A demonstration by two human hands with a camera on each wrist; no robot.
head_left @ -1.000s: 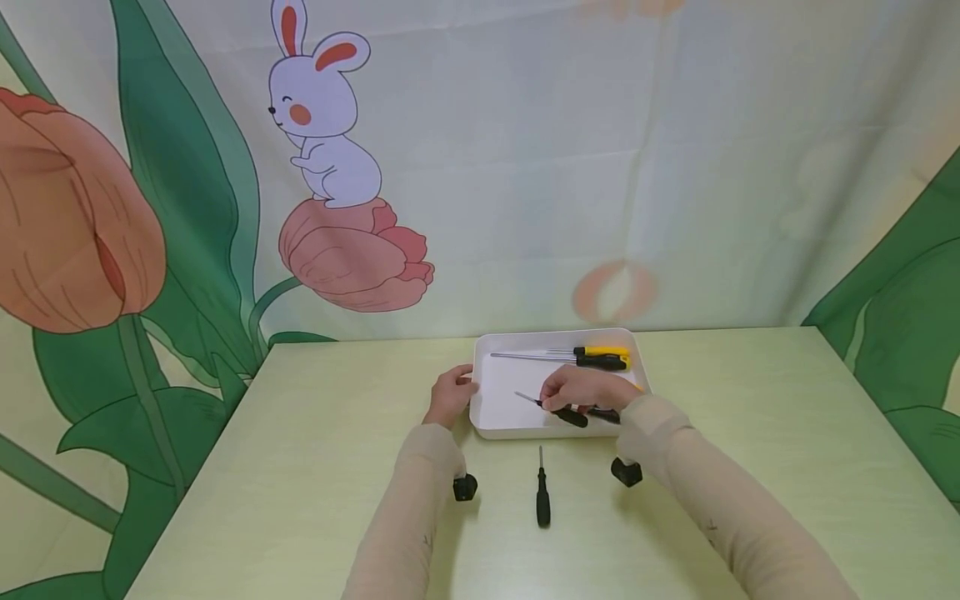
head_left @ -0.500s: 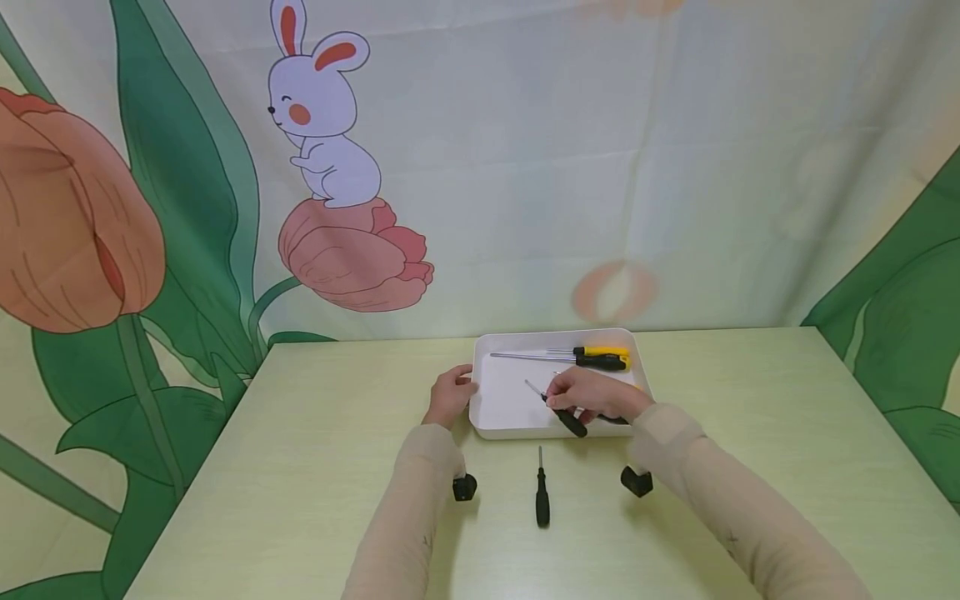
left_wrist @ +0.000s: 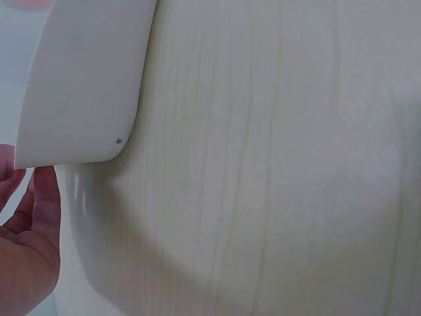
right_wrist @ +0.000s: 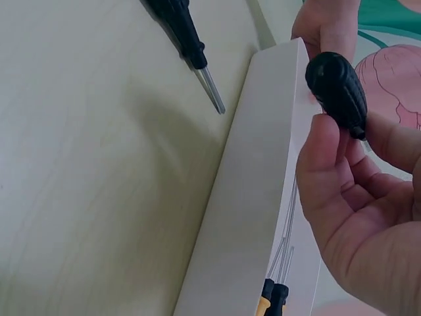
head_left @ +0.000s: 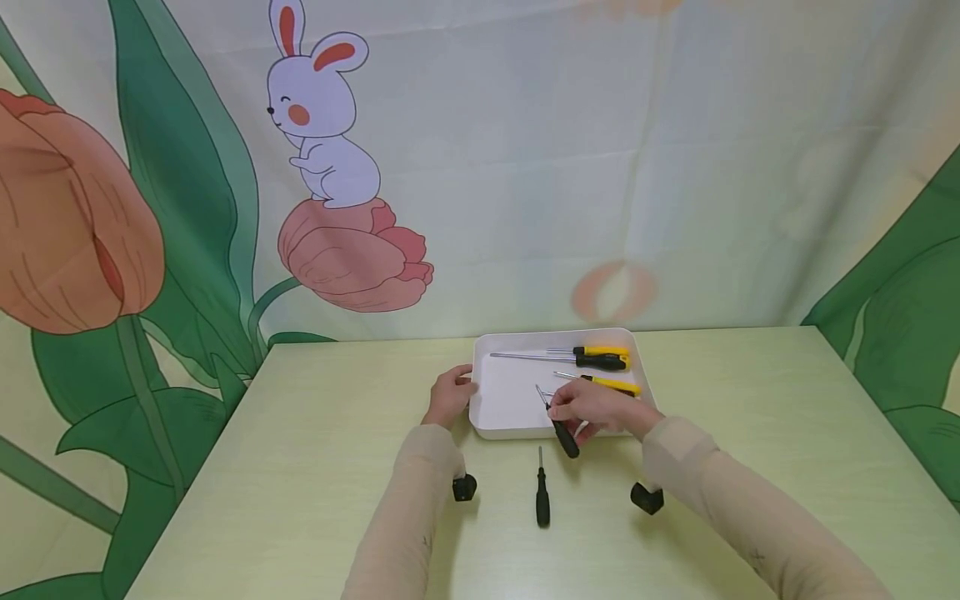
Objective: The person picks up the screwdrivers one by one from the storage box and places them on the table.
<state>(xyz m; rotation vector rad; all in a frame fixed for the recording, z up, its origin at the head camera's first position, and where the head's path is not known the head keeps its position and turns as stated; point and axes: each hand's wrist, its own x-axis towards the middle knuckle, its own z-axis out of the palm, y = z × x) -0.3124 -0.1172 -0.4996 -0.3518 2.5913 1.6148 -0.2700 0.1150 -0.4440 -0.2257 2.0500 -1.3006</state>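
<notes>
In the head view my right hand (head_left: 592, 405) pinches a small black-handled screwdriver (head_left: 566, 440) over the front wall of a white tray (head_left: 501, 398). The screwdriver's shaft points away from me and its handle slants toward the near side. In the right wrist view the thumb and fingers grip it near the handle's neck. My left hand (head_left: 450, 395) holds the tray's left wall, with fingertips (left_wrist: 47, 187) against the outside. Another black screwdriver (head_left: 542, 500) lies on the table in front of the tray, shaft pointing at it.
Inside the tray, a black-handled screwdriver (head_left: 603, 362) and a yellow-handled one (head_left: 602, 351) lie along the back. Farther forward is another yellow-handled screwdriver (head_left: 615, 385), partly behind the right hand. A curtain with a printed rabbit (head_left: 322, 125) hangs behind the table (head_left: 330, 467).
My right hand has drawn toward me and slightly right with the screwdriver, whose handle has swung nearer the tray's front. The yellow-handled screwdriver is now uncovered. The left hand stays put.
</notes>
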